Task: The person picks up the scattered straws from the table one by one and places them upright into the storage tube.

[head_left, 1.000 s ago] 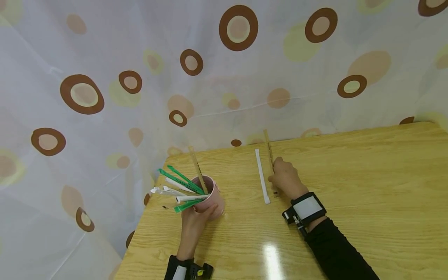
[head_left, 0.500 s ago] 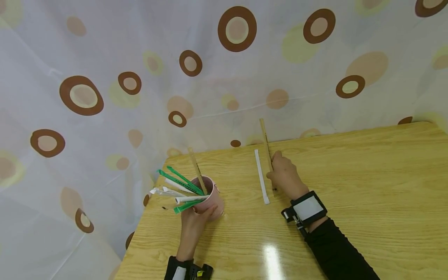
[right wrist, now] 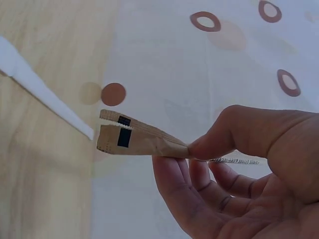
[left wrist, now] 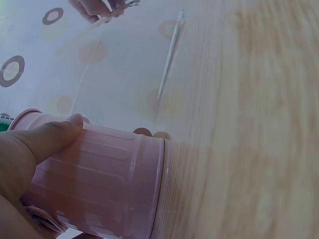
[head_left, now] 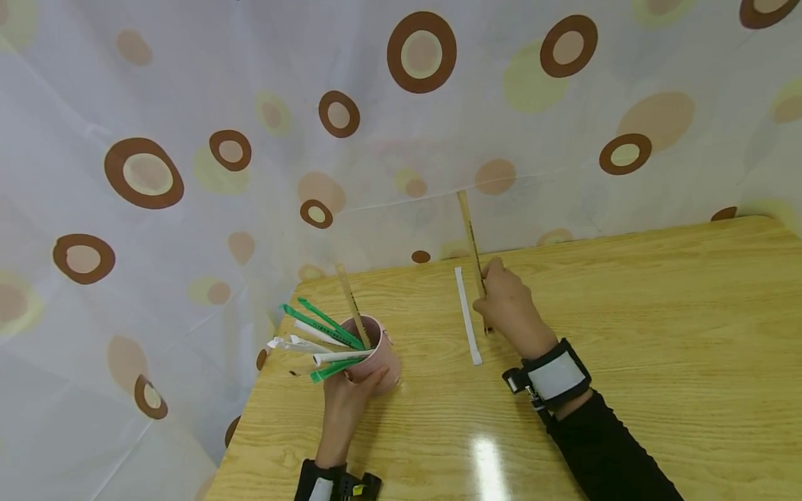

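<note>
A pink ribbed cup (head_left: pixel 383 367) stands on the table with several paper-wrapped straws leaning out of it: green (head_left: pixel 321 324), white and brown. My left hand (head_left: pixel 347 403) grips its near side; in the left wrist view the thumb (left wrist: pixel 55 137) lies along the cup wall (left wrist: pixel 109 174). Between thumb and fingers my right hand (head_left: pixel 512 309) pinches a brown paper-wrapped straw (head_left: pixel 468 226), tilted up off the table. The right wrist view shows its flat torn-looking paper end (right wrist: pixel 134 137). Just left of that hand, a white wrapped straw (head_left: pixel 467 316) lies on the table.
The wooden table (head_left: pixel 658 334) extends far to the right. A patterned cloth (head_left: pixel 388 160) hangs along its back and left edges. A bright light reflection shows on the tabletop near the front.
My right hand has lifted the brown straw and shifted slightly away from me and to the left. The left hand and cup hold still.
</note>
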Tool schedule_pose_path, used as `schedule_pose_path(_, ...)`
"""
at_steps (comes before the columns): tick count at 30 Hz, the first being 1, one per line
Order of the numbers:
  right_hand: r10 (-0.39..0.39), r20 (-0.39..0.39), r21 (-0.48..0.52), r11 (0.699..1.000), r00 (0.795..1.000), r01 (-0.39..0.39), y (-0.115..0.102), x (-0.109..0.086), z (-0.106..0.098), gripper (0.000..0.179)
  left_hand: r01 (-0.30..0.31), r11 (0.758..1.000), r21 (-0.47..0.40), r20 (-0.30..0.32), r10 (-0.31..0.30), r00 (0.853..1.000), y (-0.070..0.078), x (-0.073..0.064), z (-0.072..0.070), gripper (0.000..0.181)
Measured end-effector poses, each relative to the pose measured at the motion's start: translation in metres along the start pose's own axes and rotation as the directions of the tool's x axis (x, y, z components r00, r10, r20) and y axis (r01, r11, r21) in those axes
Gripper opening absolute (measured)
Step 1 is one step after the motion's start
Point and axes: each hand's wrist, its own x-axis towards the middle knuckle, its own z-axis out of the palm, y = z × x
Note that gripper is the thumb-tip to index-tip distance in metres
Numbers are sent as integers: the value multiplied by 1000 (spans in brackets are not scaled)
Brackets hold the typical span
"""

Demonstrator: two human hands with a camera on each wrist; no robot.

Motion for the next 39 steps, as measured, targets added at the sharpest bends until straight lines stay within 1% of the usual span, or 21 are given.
schedule_pose_path(6,-8,-28,2,1000,1000,9,-12,-6,-8,38,9,1000,20,0,-9,1000,-2,-1,0,87)
schedule_pose_path(13,-33,-77,4,999,997,33,-22,-12,-16,37,22,1000,9,-5,-22,1000,-2,-1,0,87)
schedule_pose_path(22,-56,-102,23,998,993,59,-33,-18,-23,38,12,1000,-13,-7,-12,1000,0,-3,-1,85)
schedule_pose_path(25,-60,-100,28,998,993,63,-37,-21,-26,39,9,1000,-22,-4,-9,1000,0,-3,-1,84)
schedule_pose_path(34,-83,-118,47,995,990,89,-46,-28,-33,37,28,999,-29,7,-28,1000,1,-1,-1,85)
schedule_pose_path(39,-111,-131,56,991,985,120,-50,-31,-34,35,14,1000,-27,5,-14,1000,0,0,0,84)
